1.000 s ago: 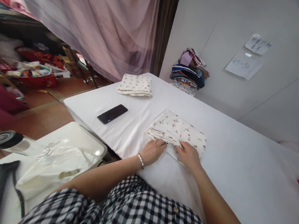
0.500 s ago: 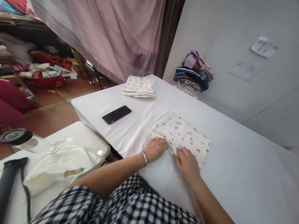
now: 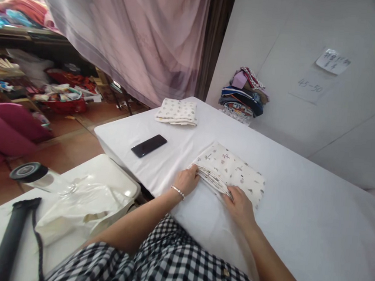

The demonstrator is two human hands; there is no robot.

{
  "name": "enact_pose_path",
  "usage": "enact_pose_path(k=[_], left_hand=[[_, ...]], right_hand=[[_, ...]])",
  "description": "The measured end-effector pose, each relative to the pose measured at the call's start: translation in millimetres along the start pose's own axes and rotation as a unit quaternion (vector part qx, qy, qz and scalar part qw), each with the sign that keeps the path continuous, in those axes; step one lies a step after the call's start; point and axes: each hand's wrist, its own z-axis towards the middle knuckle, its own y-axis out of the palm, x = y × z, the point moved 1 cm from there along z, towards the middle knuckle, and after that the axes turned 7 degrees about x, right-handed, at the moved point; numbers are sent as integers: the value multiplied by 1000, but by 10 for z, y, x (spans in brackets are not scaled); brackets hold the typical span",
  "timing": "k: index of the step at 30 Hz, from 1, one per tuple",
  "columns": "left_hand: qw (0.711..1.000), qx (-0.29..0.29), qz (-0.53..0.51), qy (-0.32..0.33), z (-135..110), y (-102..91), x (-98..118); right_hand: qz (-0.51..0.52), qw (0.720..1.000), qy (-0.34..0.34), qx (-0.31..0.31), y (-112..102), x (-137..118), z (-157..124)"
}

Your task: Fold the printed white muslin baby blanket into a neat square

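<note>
A cream cloth (image 3: 234, 166) with small printed motifs lies folded in layers on the white-covered table (image 3: 300, 203). My left hand (image 3: 187, 180), with a bracelet at its wrist, pinches the near left corner of the layered edge. Farther right along that same edge, my right hand (image 3: 240, 206) grips the layers with the thumb underneath or behind, partly hidden. Between the two hands the stacked layers of the fold show. Beyond them, at the table's far end, rests a second folded cloth (image 3: 177, 111) with grey dots.
A black phone (image 3: 149, 146) lies left of the cloth. At lower left, a white surface carries a clear bottle (image 3: 48, 181) with a black lid, a white plastic bag (image 3: 79, 210) and a black umbrella-like tube (image 3: 13, 239). Folded fabrics (image 3: 242, 97) are piled by the wall.
My left hand has slid left along the folded edge to its corner, widening the distance between my hands. The right hand keeps hold of the edge. The view has shifted slightly.
</note>
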Motion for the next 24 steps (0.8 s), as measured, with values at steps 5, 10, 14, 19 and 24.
enact_pose_path(k=[5, 10, 14, 19, 24], left_hand=[[976, 51, -204, -57, 63, 8, -19], [938, 29, -306, -160, 96, 46, -97], [865, -6, -438, -244, 90, 49, -155], [762, 28, -554, -335, 76, 3, -146], [726, 47, -600, -333, 99, -33, -84]], right_hand=[[-31, 997, -41, 50, -5, -84, -7], [-112, 987, -112, -5, 66, -179, -21], [-111, 988, -110, -5, 95, -180, -19], [-132, 984, -116, 8, 110, -199, -41], [-143, 982, -126, 13, 145, -193, -92]])
